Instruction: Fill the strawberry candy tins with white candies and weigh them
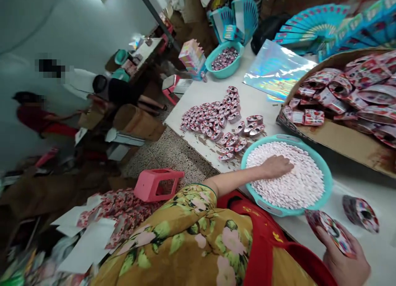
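My left hand (277, 167) reaches into a turquoise basin filled with small white candy-like pellets (287, 191). Its fingers curl down into them, and the fingertips are partly hidden. At the lower right, my right hand (346, 253) grips a small printed carton (335, 232), oval with a hole in its face, between thumb and fingers. A similar carton (361, 214) lies on the table just beyond that hand. The turquoise basin (327, 174) stands at the table edge, close against my body.
Many printed cartons (213, 117) stand grouped on the white table (185, 100). A cardboard box (355, 144) holds more at right. Behind are a smaller basin (224, 73), a shiny sheet (275, 69) and fanned blue packs (309, 26). A pink stool (148, 185) is at left; two people work farther off.
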Motion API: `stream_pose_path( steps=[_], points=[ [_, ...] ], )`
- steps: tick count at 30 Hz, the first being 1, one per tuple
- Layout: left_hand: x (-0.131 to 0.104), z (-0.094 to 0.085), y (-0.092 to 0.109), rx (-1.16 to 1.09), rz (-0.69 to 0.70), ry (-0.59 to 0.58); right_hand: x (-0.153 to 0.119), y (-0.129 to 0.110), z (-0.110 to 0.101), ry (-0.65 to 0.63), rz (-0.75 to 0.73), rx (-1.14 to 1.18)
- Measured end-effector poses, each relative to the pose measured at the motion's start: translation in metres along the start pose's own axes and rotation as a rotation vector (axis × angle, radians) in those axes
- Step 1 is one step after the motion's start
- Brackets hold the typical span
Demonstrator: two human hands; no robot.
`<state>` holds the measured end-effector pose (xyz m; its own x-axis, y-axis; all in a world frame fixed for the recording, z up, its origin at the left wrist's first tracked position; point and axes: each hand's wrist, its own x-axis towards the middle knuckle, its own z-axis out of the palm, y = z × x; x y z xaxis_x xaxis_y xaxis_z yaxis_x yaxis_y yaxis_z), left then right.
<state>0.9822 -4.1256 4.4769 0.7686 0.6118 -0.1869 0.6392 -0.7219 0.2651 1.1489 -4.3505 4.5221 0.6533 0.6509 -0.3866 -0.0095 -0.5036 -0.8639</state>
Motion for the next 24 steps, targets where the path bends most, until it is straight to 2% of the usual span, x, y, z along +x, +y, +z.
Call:
stream_pose_path(
  steps=[2,3,4,7,10,14,16,19,22,24],
  points=[
    [-0.012,-0.008,-0.005,-0.034,-0.01,0.019,0.0,0.0,0.01,0.021,0.02,-0.003],
    [-0.019,-0.012,-0.007,-0.071,-0.041,0.037,-0.001,0.001,0.015,-0.011,0.006,0.004],
    [-0.026,-0.015,-0.009,-0.105,-0.099,0.062,-0.003,0.002,0.02,-0.068,-0.016,0.012],
    [-0.038,-0.016,-0.01,-0.169,-0.059,0.103,-0.01,0.007,0.025,-0.24,-0.06,0.086],
    [-0.042,-0.01,0.004,-0.242,0.043,0.223,-0.018,0.013,0.024,-0.341,-0.069,0.137],
    [-0.039,-0.008,0.034,-0.31,0.184,0.247,-0.028,0.024,0.015,-0.273,-0.028,0.19],
    [-0.024,-0.007,0.047,-0.301,0.197,0.234,-0.028,0.034,0.006,-0.189,-0.002,0.206],
    [0.017,0.0,0.066,-0.257,0.254,0.173,-0.021,0.056,-0.011,-0.035,0.065,0.201],
    [0.064,0.011,0.098,-0.18,0.321,0.098,-0.012,0.072,-0.03,0.118,0.128,0.195],
    [0.084,0.012,0.121,-0.108,0.347,0.031,-0.013,0.07,-0.041,0.195,0.148,0.198]
  ],
)
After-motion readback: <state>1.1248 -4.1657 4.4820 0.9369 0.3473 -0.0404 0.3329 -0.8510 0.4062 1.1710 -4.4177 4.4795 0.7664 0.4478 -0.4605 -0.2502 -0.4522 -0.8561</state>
